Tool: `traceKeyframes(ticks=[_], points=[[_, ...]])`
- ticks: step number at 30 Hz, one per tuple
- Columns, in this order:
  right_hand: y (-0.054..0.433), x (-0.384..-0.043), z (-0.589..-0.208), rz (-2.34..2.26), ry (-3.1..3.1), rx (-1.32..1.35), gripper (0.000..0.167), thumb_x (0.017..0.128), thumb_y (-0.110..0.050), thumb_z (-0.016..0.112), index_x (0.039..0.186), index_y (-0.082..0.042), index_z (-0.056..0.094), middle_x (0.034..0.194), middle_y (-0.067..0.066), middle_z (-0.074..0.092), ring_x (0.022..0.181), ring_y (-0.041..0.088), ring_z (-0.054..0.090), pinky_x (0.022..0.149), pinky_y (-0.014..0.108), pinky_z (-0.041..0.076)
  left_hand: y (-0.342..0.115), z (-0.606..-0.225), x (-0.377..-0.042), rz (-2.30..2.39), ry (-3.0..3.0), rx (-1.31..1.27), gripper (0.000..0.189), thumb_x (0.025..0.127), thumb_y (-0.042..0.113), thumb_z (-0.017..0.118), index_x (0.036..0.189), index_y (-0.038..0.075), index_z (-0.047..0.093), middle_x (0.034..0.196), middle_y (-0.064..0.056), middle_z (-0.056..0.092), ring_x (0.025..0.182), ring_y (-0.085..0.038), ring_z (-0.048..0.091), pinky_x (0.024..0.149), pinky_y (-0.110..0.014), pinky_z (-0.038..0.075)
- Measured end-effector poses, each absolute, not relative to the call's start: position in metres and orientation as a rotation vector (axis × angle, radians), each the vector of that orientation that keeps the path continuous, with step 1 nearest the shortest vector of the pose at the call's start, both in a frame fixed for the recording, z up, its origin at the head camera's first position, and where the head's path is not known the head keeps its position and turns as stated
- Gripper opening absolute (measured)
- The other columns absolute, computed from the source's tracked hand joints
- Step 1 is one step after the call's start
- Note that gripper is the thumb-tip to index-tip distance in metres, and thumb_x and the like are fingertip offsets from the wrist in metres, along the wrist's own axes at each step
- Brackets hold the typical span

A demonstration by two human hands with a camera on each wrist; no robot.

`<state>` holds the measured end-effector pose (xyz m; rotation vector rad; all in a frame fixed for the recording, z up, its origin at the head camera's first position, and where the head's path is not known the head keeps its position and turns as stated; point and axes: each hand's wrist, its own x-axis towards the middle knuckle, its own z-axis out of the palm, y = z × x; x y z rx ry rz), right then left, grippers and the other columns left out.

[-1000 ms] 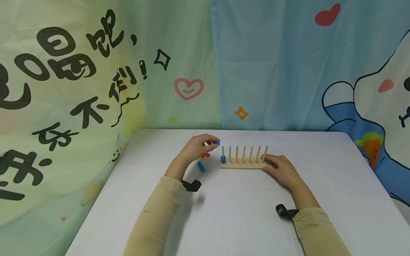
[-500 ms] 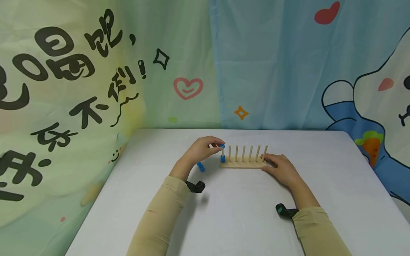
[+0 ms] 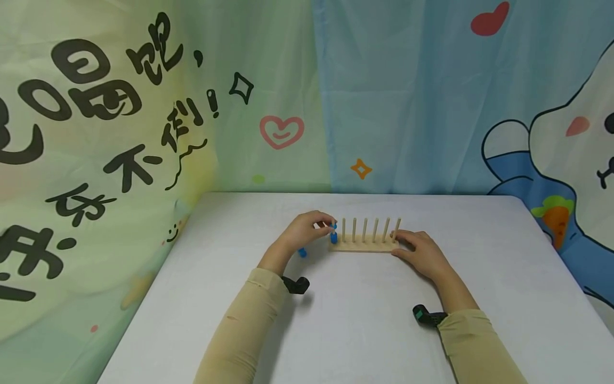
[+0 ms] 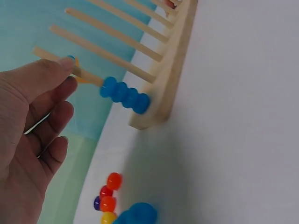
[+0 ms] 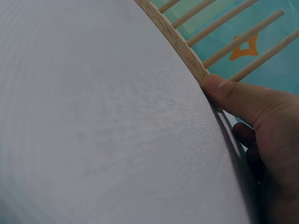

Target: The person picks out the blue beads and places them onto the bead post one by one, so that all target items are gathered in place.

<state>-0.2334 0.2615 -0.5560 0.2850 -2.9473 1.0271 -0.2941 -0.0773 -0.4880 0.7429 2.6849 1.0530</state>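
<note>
A wooden peg board (image 3: 364, 247) with a row of upright pegs stands on the table. Several blue beads (image 4: 125, 95) are stacked low on its leftmost peg. Around that same peg, above the stack, my left hand (image 3: 307, 230) pinches another blue bead (image 4: 71, 57) between thumb and forefinger; the fingers hide most of it. At the opposite end my right hand (image 3: 422, 253) grips the board, thumb (image 5: 217, 85) on the front edge and other fingers behind. The other pegs (image 3: 354, 230) carry no beads.
Loose blue beads (image 4: 142, 212) lie on the white table (image 3: 355, 320) left of the board, partly hidden by the left hand in the head view. Beyond them are orange beads (image 4: 114, 180) with red, yellow and purple ones. A printed curtain (image 3: 408, 96) hangs behind the table.
My left hand has moved right and then down, bringing the blue bead from beside the leftmost peg onto it and lower along it. The right hand has stayed on the board.
</note>
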Motion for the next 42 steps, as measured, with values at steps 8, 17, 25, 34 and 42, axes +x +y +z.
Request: traceKeyframes(ticks=[8, 17, 25, 34, 42], points=[[0.262, -0.233, -0.556, 1.042, -2.953, 0.283, 0.063, 0.09, -0.047, 0.068, 0.139, -0.01, 0.056, 0.141, 0.018, 0.055, 0.127, 0.039, 0.046, 0.107, 0.061, 0.034, -0.074, -0.501, -0.295, 0.972, 2.688, 0.709, 0.024, 0.095, 0.035, 0.067, 0.116, 0.023, 0.07, 0.124, 0.005, 0.064, 0.109, -0.015, 0.058, 0.094, -0.036, 0.047], [0.26, -0.233, -0.554, 1.047, -2.951, 0.292, 0.061, 0.09, -0.046, 0.068, 0.138, -0.011, 0.057, 0.141, 0.018, 0.055, 0.127, 0.039, 0.046, 0.106, 0.061, 0.034, -0.079, -0.505, -0.292, 0.948, 2.699, 0.685, 0.033, 0.095, 0.036, 0.066, 0.126, 0.026, 0.066, 0.126, 0.006, 0.063, 0.111, -0.015, 0.058, 0.092, -0.034, 0.049], [0.259, -0.234, -0.553, 1.037, -2.957, 0.291, 0.059, 0.091, -0.043, 0.069, 0.139, -0.011, 0.056, 0.141, 0.018, 0.054, 0.127, 0.038, 0.046, 0.107, 0.06, 0.034, -0.104, -0.508, -0.283, 1.021, 2.751, 0.69, 0.029, 0.096, 0.028, 0.065, 0.124, 0.023, 0.068, 0.12, 0.004, 0.066, 0.105, -0.015, 0.06, 0.094, -0.036, 0.049], [0.259, -0.233, -0.554, 1.055, -2.958, 0.282, 0.059, 0.091, -0.044, 0.069, 0.139, -0.012, 0.056, 0.141, 0.017, 0.054, 0.128, 0.039, 0.045, 0.107, 0.06, 0.033, -0.143, -0.519, -0.278, 1.041, 2.807, 0.516, 0.024, 0.095, 0.021, 0.066, 0.118, 0.018, 0.071, 0.11, 0.002, 0.066, 0.098, -0.017, 0.058, 0.089, -0.037, 0.05], [0.262, -0.235, -0.557, 1.054, -2.951, 0.289, 0.06, 0.091, -0.044, 0.068, 0.139, -0.011, 0.056, 0.141, 0.018, 0.054, 0.128, 0.039, 0.045, 0.107, 0.061, 0.033, -0.166, -0.529, -0.278, 0.949, 2.8, 0.492, 0.023, 0.095, 0.019, 0.064, 0.117, 0.022, 0.071, 0.11, 0.002, 0.065, 0.097, -0.015, 0.056, 0.09, -0.036, 0.048]])
